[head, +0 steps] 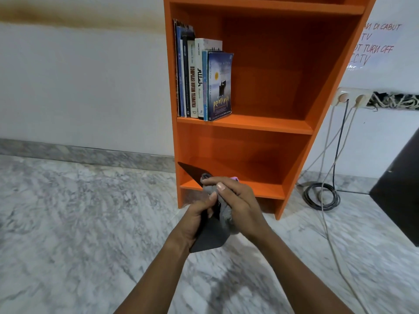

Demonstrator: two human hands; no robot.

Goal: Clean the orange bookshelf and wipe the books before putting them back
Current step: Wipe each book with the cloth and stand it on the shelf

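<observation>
The orange bookshelf (260, 125) stands against the wall. Several books (201, 80) stand upright at the left end of its middle shelf; a blue one with a sun and boat on its cover is rightmost. In front of the bare bottom shelf my left hand (195, 218) grips a thin dark book (210, 236) by its lower edge, the book's far corner pointing up and left. My right hand (238, 200) holds a bunched grey cloth (225, 211) pressed against that book.
The floor is grey-white marble (79, 223). Right of the shelf a double wall socket (353, 97) feeds cables, with a black coil (322, 196) on the floor. A dark piece of furniture (401, 189) stands at the right edge. A handwritten notice (376, 46) hangs on the wall.
</observation>
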